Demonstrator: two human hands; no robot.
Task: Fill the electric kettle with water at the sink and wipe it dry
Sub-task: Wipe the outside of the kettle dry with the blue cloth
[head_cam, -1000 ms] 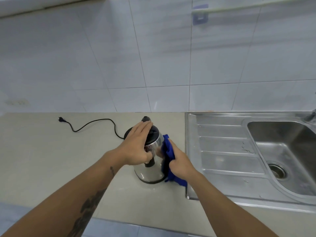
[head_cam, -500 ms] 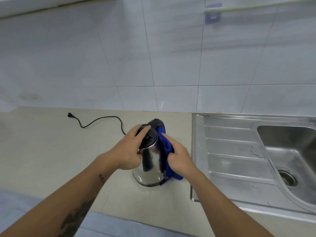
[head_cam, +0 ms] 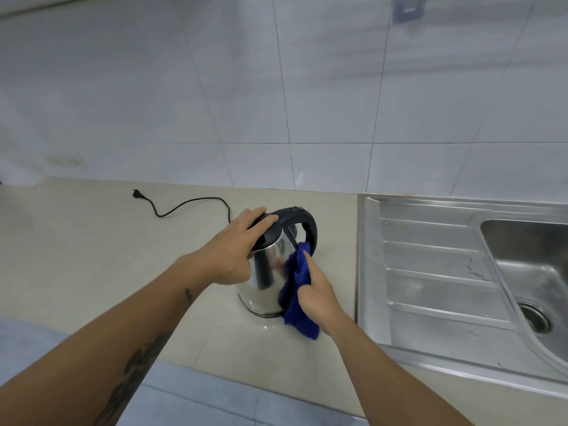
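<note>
Since half a second ago, the kettle has been turned so its black loop handle [head_cam: 302,224] points to about two o'clock, away from the person, and the cloth has slid lower on the steel wall. The shiny stainless-steel electric kettle [head_cam: 264,278] stands upright on the pale beige countertop [head_cam: 92,256], just beside the left edge of the stainless-steel sink unit [head_cam: 430,272], at about nine o'clock from its ribbed drainboard. The left hand [head_cam: 236,250] lies over the black lid with fingers spread and curled down around it, thumb on the near wall; I judge this steadies and rotates the body while it is rubbed. The right hand [head_cam: 316,290] is closed on a bunched deep-blue cloth [head_cam: 296,290], pressing it against the kettle's right flank, with the loose end hanging to the counter. Filling looks done and drying under way. A black power cord with plug [head_cam: 172,207] trails at ten o'clock from the kettle, well clear of the damp sink, which is probably deliberate.
</note>
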